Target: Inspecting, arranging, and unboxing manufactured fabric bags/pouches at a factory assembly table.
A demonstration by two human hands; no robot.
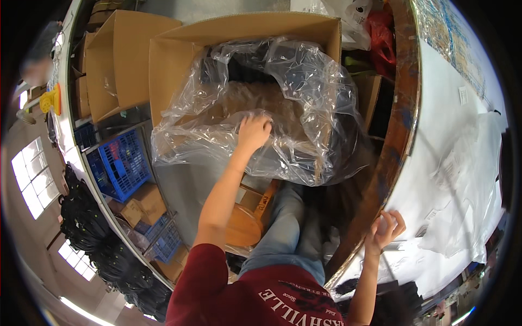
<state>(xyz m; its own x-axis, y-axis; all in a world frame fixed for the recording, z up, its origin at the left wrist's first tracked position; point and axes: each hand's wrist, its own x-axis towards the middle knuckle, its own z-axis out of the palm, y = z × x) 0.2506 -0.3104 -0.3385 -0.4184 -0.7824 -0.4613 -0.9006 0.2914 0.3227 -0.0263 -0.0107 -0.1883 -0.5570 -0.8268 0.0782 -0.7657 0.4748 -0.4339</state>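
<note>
In front of me stands a large open cardboard box (247, 24), lined with a clear plastic bag (321, 81) whose loose film spills over the near rim. Something dark lies at the far side inside the bag. My left hand (254, 130) is closed on the film at the bag's near edge, fingers curled. At the brown edge of the white-topped table (457, 81), my right hand (385, 231) has its fingers bent inward. What it holds, if anything, cannot be made out.
To the left, a shelf holds another open cardboard box (133, 54), blue plastic crates (124, 163) and smaller cartons (142, 204). A round wooden stool (243, 225) stands by my legs. Beyond the box are a red plastic bag (381, 41) and a white bag (348, 24). Clear film (462, 190) covers part of the table.
</note>
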